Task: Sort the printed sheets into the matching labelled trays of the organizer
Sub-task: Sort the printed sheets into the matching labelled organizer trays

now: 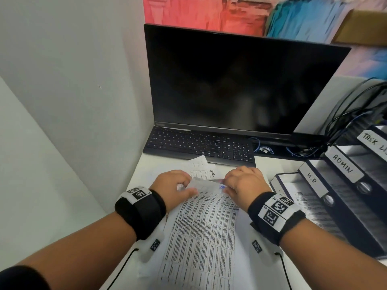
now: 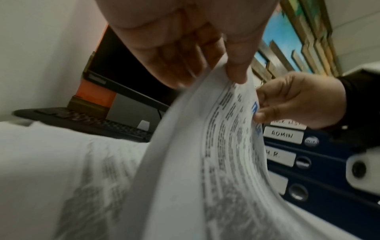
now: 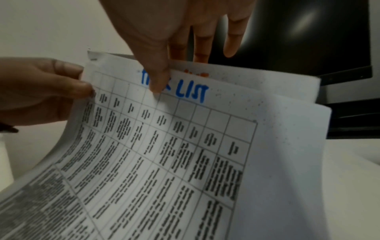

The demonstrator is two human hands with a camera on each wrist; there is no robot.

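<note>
A printed sheet [image 1: 205, 222] with a dense table and a blue "TASK LIST" heading [image 3: 191, 92] curves up off the pile on the desk. My left hand [image 1: 189, 188] pinches its top left corner, thumb on the printed face [image 2: 236, 73]. My right hand [image 1: 227, 185] pinches the top edge at the heading, thumb over the first letters [image 3: 158, 81]. Behind it stands another sheet with orange writing [image 3: 197, 74]. A sheet marked H.R. [image 1: 209, 172] lies further back. The dark blue organizer [image 1: 356, 195] at the right carries the labels H.R [image 1: 313, 182], ADMIN [image 1: 343, 164] and TASK LIST [image 1: 374, 141].
A black monitor [image 1: 240, 80] and keyboard [image 1: 199, 145] stand right behind the papers. Tangled cables [image 1: 345, 122] run behind the organizer. A grey wall [image 1: 73, 101] closes the left side. Printed sheets lie in the organizer's lowest tray [image 1: 293, 185].
</note>
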